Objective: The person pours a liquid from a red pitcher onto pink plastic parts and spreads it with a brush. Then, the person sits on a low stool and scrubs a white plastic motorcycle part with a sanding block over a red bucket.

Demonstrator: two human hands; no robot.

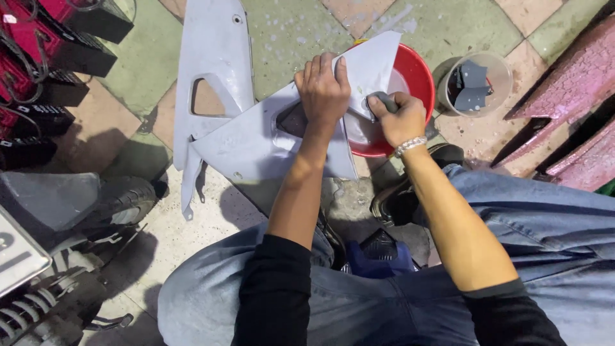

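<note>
- Grey fairing panel (256, 138): a pale grey, primer-coloured motorcycle body panel lies across a tiled floor (288, 32) in front of a crouching person. Its upper right end rests over a red basin (419, 70).
- Long axis: the panel where the hands work runs on a slant, from lower left near the person's knee up to a pointed tip at the upper right over the basin. A second narrow arm of grey panel stands up to the left, with a triangular cut-out.
- Left hand (322, 90): lies palm down on the panel just beside an opening in it, fingers together and curled over the panel's far edge, pressing it in place. It holds nothing else.
- Right hand (400, 118): just to the right of the left hand, over the basin's near rim. Its fingers are clamped around a small dark grey sanding pad (383, 99), pushed flat against the panel's surface. A beaded bracelet circles the wrist.
- Key relation: the pad touches the panel just beside the left thumb; the pointed tip lies up and away from both hands, and the long grey body stretches down and left. The right hand is nearer the tip, the left nearer the panel's middle.
- Around: a clear plastic tub (475, 80) holding dark sheets sits right of the basin, apart from it. Part of a scooter (57, 256) shows at lower left.
</note>
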